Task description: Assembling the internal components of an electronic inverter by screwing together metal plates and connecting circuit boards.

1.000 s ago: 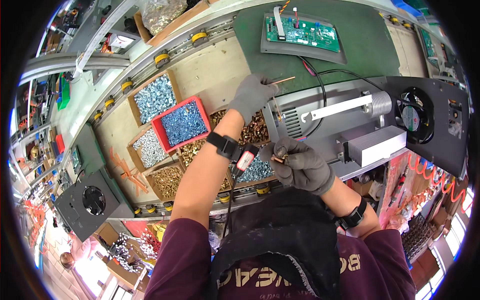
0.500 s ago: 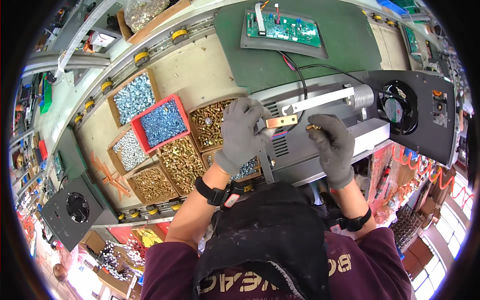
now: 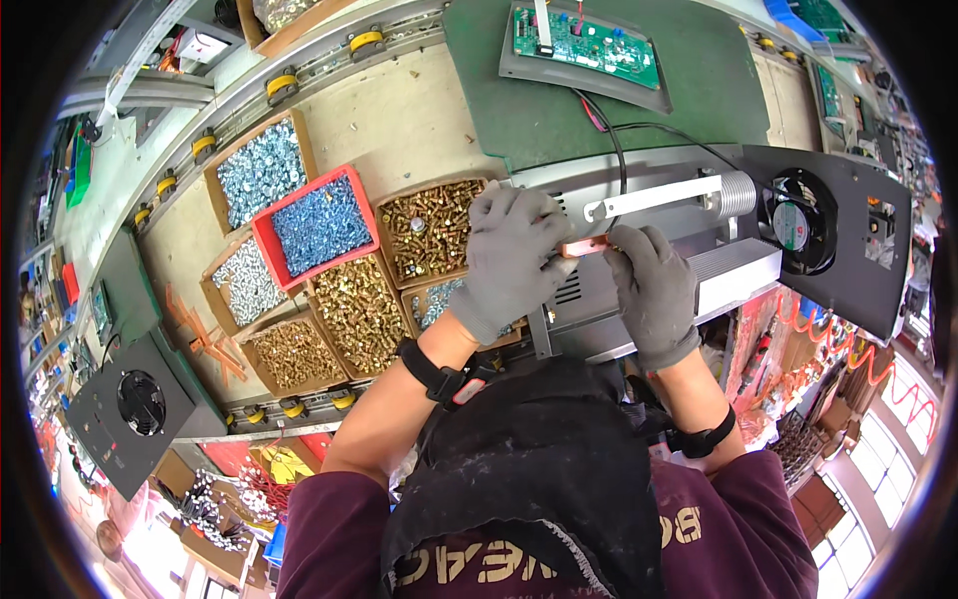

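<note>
My left hand (image 3: 514, 255), in a grey glove, pinches a short copper bar (image 3: 585, 246) by its left end. At the bar's right end, my gloved right hand (image 3: 654, 295) is closed, thumb and fingertips pressed together. The small brass-coloured fastener in that pinch is mostly hidden by the fingers. Just beyond both hands lies a grey metal housing (image 3: 589, 309) with slotted vents. A white flat strip (image 3: 654, 197) runs over it to a ribbed coil-like cylinder (image 3: 736, 194).
Left of my hands stand cardboard trays of brass-coloured screws (image 3: 359, 311) and a red bin (image 3: 261, 245) of bluish screws. A green circuit board (image 3: 589, 48) rests on a green mat (image 3: 699, 100) at the back. To the right is a panel with a fan (image 3: 795, 225); black cables cross the housing.
My right hand has brought the small fastener left to the copper bar's right end. The bar has tilted, showing a narrower side. The whole view has shifted slightly.
</note>
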Demonstrator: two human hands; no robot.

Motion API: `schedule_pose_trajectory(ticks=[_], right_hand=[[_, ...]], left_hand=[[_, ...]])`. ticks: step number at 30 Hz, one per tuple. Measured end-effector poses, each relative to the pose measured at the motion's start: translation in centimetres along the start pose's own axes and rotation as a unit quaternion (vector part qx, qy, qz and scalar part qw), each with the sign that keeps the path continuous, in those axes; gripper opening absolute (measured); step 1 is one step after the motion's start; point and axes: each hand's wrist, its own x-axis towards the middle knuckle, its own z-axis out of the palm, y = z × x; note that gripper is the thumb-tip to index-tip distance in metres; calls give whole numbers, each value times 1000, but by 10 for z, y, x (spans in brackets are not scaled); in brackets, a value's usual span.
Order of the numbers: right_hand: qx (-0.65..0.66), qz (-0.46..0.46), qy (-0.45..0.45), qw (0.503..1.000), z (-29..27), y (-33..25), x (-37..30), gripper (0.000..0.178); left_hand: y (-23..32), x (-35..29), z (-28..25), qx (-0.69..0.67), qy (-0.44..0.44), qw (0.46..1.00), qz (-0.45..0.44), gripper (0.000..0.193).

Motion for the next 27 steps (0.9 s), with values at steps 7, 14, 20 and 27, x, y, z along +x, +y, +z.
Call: schedule_pose_trajectory(ticks=[7, 14, 20, 27], right_hand=[[105, -51, 42, 992, -14, 11, 3, 16], [232, -29, 84, 969, 8, 7, -6, 16], [82, -83, 119, 986, 17, 5, -2, 20], [74, -87, 140, 984, 22, 9, -6, 24]], left_hand=[[2, -1, -3, 4, -9, 1000, -10, 28], [0, -1, 0, -2, -2, 1000, -12, 29], [1, 1, 0, 6, -18, 1000, -9, 26], [2, 0, -3, -4, -27, 1000, -14, 26]])
